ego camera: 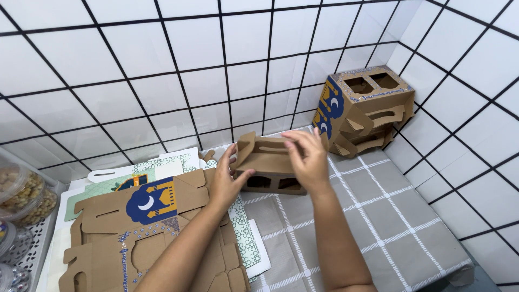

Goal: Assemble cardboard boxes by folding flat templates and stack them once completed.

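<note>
My left hand (pixel 226 177) grips the left end of a brown cardboard carrier box (pixel 268 162) with cut-out windows, held over the grey checked tablecloth (pixel 389 216). The fingers of my right hand (pixel 306 157) press on the box's top flap at its right side. The box is partly folded, with its handle flaps standing up. Under my left forearm lies a stack of flat, unfolded cardboard carriers (pixel 146 227) with a blue and yellow crescent print.
Finished carrier boxes (pixel 362 108) are piled in the back right corner against the white tiled wall. Patterned white and green sheets (pixel 173 162) lie under the flat stack. Clear jars of snacks (pixel 21 194) stand on a white rack at the left edge.
</note>
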